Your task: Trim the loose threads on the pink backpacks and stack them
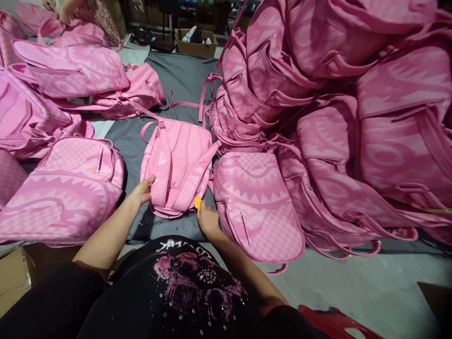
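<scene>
In front of me a pink backpack (183, 141) lies with its strap side up, its two shoulder straps running over the perforated back panel. My left hand (143, 189) grips the left lower edge of this backpack, thumb on top and the other fingers partly hidden. My right hand (208, 219) is closed around a small yellow tool (197, 203) at the lower right edge of the same backpack. The tool's kind cannot be made out, as most of it is inside the hand. Close to my right hand, another pink backpack (259, 202) lies with its shark-tooth print up.
Tall stacks of pink backpacks (328, 42) rise on the right. More lie at left, including a checkered one (81, 183). All rest on a dark grey sheet (183, 70). Behind stands a cardboard box (196, 44). A co-worker's hand (65, 12) shows at upper left. A red stool (332, 322) sits lower right.
</scene>
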Tool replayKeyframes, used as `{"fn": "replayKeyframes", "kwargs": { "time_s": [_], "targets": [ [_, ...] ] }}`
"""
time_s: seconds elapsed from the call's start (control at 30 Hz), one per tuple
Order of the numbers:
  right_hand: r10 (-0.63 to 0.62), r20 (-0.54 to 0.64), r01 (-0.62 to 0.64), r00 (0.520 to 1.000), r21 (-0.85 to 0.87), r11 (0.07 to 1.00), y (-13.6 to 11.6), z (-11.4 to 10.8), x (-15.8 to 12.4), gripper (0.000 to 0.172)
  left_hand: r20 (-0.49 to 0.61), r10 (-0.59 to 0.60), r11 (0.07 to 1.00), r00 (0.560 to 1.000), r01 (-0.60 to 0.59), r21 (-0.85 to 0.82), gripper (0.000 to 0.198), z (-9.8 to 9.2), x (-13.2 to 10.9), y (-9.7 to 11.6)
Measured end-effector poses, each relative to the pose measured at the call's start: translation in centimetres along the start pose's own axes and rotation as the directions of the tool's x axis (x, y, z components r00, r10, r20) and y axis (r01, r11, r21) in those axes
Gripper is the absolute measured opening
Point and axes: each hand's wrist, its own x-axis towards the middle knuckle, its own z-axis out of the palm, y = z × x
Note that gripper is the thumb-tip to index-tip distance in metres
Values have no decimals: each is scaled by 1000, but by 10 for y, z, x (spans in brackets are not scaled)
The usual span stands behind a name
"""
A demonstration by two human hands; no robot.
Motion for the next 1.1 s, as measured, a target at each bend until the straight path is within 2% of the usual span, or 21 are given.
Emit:
{"fn": "replayKeyframes", "kwargs": {
  "time_s": [0.13, 0.27, 0.43, 0.67, 0.8, 0.97, 1.1],
  "targets": [
    [-18, 6, 18, 1000, 28, 999, 0, 6, 14, 47, 79, 41, 993, 996, -32, -113, 17, 1, 7, -6],
    [-54, 29, 54, 998, 11, 998, 9, 10, 13, 47, 224, -19, 976, 974, 67, -208, 25, 2, 23, -12],
    [-49, 113, 54, 992, -42, 998, 14, 4, 15, 50, 413, 52, 971, 909, 51, -235, 51, -4, 41, -18],
    [31, 143, -27, 989, -32, 999, 27, -16, -3, 46, 538, 117, 965, 835, 32, -259, 78, -8, 44, -23],
    [65, 205, -70, 977, 16, 997, 38, -26, -17, 40, 558, 104, 965, 823, 53, -258, 86, -2, 38, -22],
    [82, 224, -95, 971, 52, 994, 42, -36, -14, 42, 504, 159, 960, 849, -13, -280, 77, 5, 38, -26],
    [92, 264, -116, 960, 77, 990, 46, -44, -18, 41, 526, 186, 960, 830, -39, -278, 77, 11, 40, -34]
  ]
}}
